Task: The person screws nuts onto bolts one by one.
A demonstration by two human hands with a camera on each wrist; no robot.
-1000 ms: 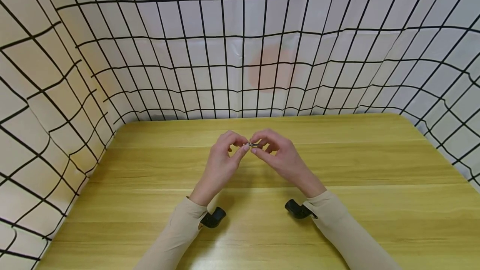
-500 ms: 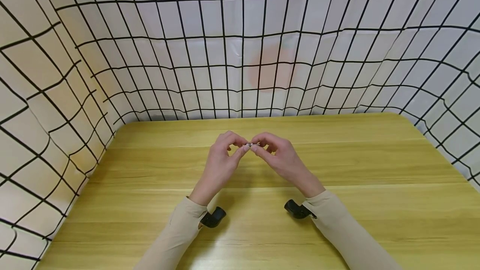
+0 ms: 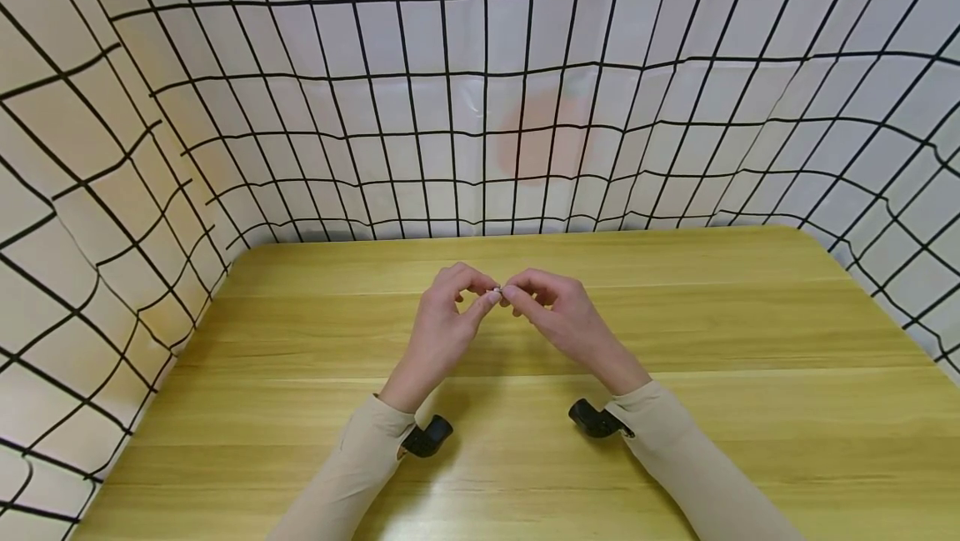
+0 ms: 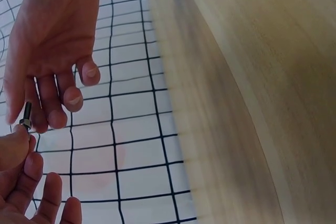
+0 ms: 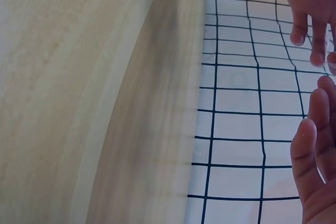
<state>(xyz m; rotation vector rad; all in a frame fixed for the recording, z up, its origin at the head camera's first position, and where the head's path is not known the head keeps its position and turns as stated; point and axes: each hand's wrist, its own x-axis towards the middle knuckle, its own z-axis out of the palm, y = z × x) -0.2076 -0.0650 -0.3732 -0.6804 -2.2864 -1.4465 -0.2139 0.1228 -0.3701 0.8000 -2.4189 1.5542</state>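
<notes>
A small dark bolt point(image 4: 28, 109) with a metal nut point(image 4: 25, 123) on it shows between the two hands in the left wrist view. My left hand point(image 3: 444, 316) pinches one end of the bolt between thumb and forefinger, covering that end. From the other side, my right hand point(image 3: 558, 309) has its thumb and forefinger closed around the nut, with the bolt's threaded end pointing back toward its palm. The fingertips of both hands nearly meet. In the head view the fingers hide almost all of the bolt; the right wrist view shows fingers of both hands but not the bolt.
Both hands are above a wooden table point(image 3: 300, 408). White sheeting behind black netting point(image 3: 420, 107) encloses its back and sides. A black wrist camera sticks out from the left cuff point(image 3: 427, 436) and another from the right cuff point(image 3: 592, 419).
My right thumb and forefinger have come in from a spread position and closed over the shaft and nut, which showed more before. My left hand has hardly moved.
</notes>
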